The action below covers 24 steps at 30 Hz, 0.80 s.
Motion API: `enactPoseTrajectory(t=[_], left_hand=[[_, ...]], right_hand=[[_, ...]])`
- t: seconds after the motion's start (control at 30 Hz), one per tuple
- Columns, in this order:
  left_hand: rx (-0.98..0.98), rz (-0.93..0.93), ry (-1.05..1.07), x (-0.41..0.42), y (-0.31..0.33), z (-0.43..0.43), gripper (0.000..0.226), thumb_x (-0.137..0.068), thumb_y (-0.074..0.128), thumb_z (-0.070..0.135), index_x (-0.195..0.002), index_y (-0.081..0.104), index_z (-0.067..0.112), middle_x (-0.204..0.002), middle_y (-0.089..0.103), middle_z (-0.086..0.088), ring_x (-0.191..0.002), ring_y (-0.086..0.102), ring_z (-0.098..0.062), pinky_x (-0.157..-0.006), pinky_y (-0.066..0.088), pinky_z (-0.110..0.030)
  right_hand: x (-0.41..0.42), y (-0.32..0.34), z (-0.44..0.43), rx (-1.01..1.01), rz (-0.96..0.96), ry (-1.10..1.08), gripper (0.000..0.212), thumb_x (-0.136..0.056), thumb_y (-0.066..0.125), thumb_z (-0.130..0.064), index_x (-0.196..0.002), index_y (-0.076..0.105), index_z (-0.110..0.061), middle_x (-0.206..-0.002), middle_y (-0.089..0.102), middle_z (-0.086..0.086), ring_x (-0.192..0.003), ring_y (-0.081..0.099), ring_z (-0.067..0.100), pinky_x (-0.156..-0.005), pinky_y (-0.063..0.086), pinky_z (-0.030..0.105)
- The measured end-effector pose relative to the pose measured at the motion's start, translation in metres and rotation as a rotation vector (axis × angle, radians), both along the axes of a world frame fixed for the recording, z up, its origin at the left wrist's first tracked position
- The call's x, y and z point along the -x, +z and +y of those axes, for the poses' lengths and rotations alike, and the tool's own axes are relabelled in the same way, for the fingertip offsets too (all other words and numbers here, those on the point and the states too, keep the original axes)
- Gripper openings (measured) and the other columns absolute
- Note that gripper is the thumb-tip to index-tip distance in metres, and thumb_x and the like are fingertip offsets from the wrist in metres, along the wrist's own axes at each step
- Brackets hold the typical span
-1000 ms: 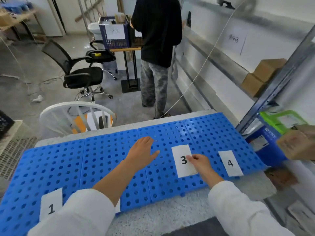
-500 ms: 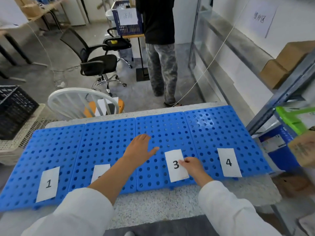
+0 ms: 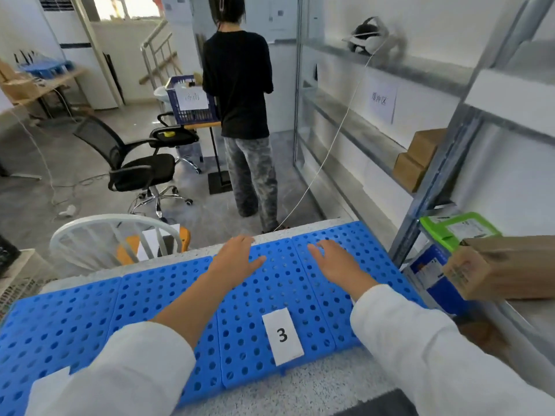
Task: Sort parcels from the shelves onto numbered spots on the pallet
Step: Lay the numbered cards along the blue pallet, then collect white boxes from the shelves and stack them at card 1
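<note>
The blue pallet (image 3: 90, 319) lay across the near bench with no parcel on it. The metal shelves (image 3: 435, 181) stood at its right end and held the parcels: a brown carton (image 3: 495, 268) nearest, a green parcel (image 3: 459, 229) and a blue parcel (image 3: 432, 274) just beside it, and plain boxes (image 3: 420, 157) on a farther shelf.

Both hands were released, fingers spread and palms down. The left hand (image 3: 237, 259) was over the pallet's far edge, and the right hand (image 3: 336, 262) was beside it, nearer the shelves. I could not tell whether they touched the plastic or hung just above it. The paper label 3 (image 3: 282, 336) lay flat near the front edge.

I judged that the spots were laid out and sorting had not begun. The next move called for a reach right to a parcel.

Half a second earlier the right hand had pinched that label's edge. It had since let go and moved forward, and labels 1 and 4 no longer showed.
</note>
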<state>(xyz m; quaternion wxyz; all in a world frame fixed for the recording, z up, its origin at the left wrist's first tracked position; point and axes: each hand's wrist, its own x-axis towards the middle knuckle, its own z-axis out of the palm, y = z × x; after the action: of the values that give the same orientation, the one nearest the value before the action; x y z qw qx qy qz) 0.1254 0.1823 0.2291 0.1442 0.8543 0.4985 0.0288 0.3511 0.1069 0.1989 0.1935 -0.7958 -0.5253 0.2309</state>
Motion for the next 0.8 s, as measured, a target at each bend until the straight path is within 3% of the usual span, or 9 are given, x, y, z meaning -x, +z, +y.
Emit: enactPoseTrajectory(t=[0.1, 0.23, 0.3, 0.43, 0.8], left_hand=[[-0.064, -0.065, -0.071, -0.024, 0.034, 0.005, 0.064, -0.092, 0.055, 0.047, -0.142, 0.039, 0.011, -0.144, 0.042, -0.004, -0.131, 0.041, -0.022, -0.107, 0.038, -0.034], [-0.054, -0.133, -0.199, -0.05, 0.066, -0.008, 0.065, -0.09, 0.06, 0.045, -0.142, 0.039, 0.014, -0.144, 0.042, -0.001, -0.131, 0.041, -0.02, -0.108, 0.036, -0.032], [-0.099, -0.113, -0.308, -0.059, 0.077, -0.015, 0.064, -0.089, 0.06, 0.046, -0.14, 0.041, 0.015, -0.142, 0.045, -0.001, -0.13, 0.042, -0.02, -0.108, 0.036, -0.031], [-0.176, -0.108, -0.478, -0.067, 0.108, -0.019, 0.066, -0.09, 0.056, 0.051, -0.143, 0.038, 0.015, -0.145, 0.042, -0.001, -0.133, 0.039, -0.02, -0.11, 0.032, -0.031], [-0.345, -0.289, -0.771, -0.121, 0.194, -0.075, 0.055, -0.092, 0.052, 0.049, -0.134, 0.047, 0.014, -0.135, 0.051, -0.004, -0.125, 0.046, -0.021, -0.105, 0.039, -0.034]], right_hand=[[-0.013, 0.054, -0.006, -0.003, -0.238, 0.052, 0.067, -0.096, 0.029, -0.062, -0.139, 0.044, -0.012, -0.138, 0.049, 0.005, -0.118, 0.054, 0.026, -0.094, 0.045, 0.038], [-0.021, 0.103, -0.023, 0.076, -0.438, 0.062, 0.069, -0.091, 0.032, -0.069, -0.127, 0.052, -0.014, -0.127, 0.058, 0.006, -0.11, 0.058, 0.025, -0.09, 0.047, 0.037], [-0.022, 0.122, -0.035, 0.073, -0.462, 0.023, 0.068, -0.091, 0.033, -0.069, -0.125, 0.053, -0.014, -0.126, 0.058, 0.007, -0.11, 0.058, 0.025, -0.089, 0.046, 0.038], [-0.013, 0.157, -0.073, 0.095, -0.446, -0.101, 0.072, -0.091, 0.033, -0.069, -0.14, 0.042, -0.016, -0.141, 0.047, 0.007, -0.124, 0.05, 0.026, -0.1, 0.043, 0.041], [-0.006, 0.241, -0.194, 0.078, -0.604, -0.497, 0.074, -0.088, 0.036, -0.073, -0.139, 0.043, -0.019, -0.137, 0.051, 0.003, -0.117, 0.054, 0.024, -0.092, 0.044, 0.037]])
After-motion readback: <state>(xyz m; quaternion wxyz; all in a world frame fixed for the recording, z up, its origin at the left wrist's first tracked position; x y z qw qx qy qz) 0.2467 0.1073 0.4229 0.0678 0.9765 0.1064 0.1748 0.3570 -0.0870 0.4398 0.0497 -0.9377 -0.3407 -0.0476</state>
